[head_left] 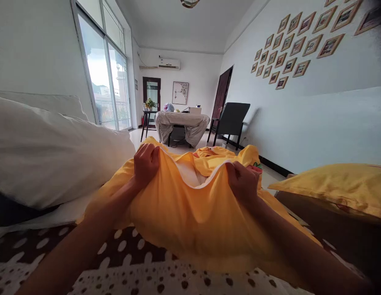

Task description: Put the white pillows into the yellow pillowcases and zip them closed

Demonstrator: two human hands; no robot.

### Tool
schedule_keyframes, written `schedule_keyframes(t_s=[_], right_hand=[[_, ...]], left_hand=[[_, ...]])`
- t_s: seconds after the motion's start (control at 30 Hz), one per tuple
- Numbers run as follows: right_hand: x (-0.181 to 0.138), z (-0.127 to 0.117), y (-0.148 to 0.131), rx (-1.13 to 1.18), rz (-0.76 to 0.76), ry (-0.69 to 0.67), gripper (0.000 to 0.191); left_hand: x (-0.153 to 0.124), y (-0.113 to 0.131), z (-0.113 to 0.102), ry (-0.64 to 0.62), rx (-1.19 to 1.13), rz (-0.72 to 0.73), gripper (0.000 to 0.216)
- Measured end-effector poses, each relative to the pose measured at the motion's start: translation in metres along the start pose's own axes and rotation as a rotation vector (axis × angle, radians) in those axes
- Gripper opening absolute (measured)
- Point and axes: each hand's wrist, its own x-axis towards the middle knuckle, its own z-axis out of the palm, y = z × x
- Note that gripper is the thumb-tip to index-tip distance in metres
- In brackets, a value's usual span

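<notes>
A yellow pillowcase (190, 213) lies bunched in front of me on a brown and white dotted bedsheet (141, 266). My left hand (145, 163) is closed on the left side of its open edge. My right hand (243, 182) is closed on the right side of the same edge. Between my hands the opening gapes and shows a white pillow (190, 174) inside. More yellow cloth with a red print (255, 167) trails off beyond the opening.
A large white pillow (52, 151) lies at my left. A yellow pillow (334, 184) rests at my right by the wall. Farther off stand a cloth-covered table (182, 125), a dark chair (230, 121) and glass sliding doors (104, 78).
</notes>
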Motion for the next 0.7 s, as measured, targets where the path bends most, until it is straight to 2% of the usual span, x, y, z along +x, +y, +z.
schedule_keyframes(t_s=[0.27, 0.43, 0.6, 0.7], right_hand=[[0.001, 0.007, 0.027, -0.033, 0.18, -0.054, 0.044], [-0.005, 0.018, 0.025, -0.007, 0.222, -0.132, 0.045], [-0.009, 0.025, 0.024, -0.053, 0.25, -0.213, 0.047], [-0.008, 0.029, 0.032, -0.14, 0.223, -0.366, 0.048]], left_hand=[[-0.006, -0.041, 0.001, 0.033, 0.077, -0.241, 0.037], [-0.013, -0.051, 0.0, 0.013, 0.097, -0.261, 0.038], [-0.016, -0.054, -0.003, -0.075, 0.186, -0.296, 0.036], [-0.017, -0.061, -0.002, -0.186, 0.298, -0.326, 0.031]])
